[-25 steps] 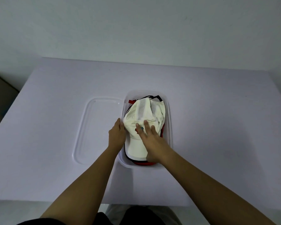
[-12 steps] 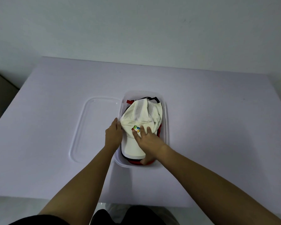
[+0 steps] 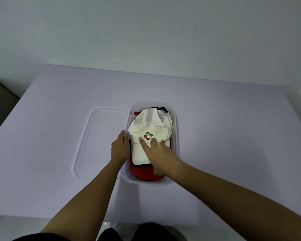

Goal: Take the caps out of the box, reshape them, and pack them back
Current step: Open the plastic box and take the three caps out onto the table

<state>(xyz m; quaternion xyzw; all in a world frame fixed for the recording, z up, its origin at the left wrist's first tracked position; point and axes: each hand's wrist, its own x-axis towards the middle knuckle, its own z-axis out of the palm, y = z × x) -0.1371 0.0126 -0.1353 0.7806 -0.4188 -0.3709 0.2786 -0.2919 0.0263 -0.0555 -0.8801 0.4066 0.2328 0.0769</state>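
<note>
- Right hand (image 3: 162, 156): fingers (image 3: 142, 141) straight and spread, laid flat on the front panel and brim of a cream-white fabric cap (image 3: 147, 124). They hold nothing and only press. The fingertips stop just below the cap's multicoloured logo (image 3: 148, 136).
- The right thumb points toward the bottom of the frame and lies over the brim of a red fabric cap (image 3: 142, 173).
- Left hand (image 3: 119, 148): I see its back only. The fingers (image 3: 122, 134) run fairly straight along the cream-white cap's left edge, touching it, in the gap between cap and box wall. The thumb is hidden, and I see no curl around anything.
- The cream-white cap sits on top of the stack, just right of frame centre, brim toward the bottom of the frame and mesh crown toward the top.
- Under it runs a thin black edge (image 3: 161, 108), which I take for another cap, though I cannot tell. The red cap is lowest, its brim showing at the near end.
- The whole stack lies inside a clear rectangular plastic box (image 3: 177, 129).
- A clear plastic lid (image 3: 96, 136) lies flat just left of the box, its edge against the box.
- Both stand on a pale lilac-white table (image 3: 233, 145). A grey wall (image 3: 146, 32) fills the top of the frame.
</note>
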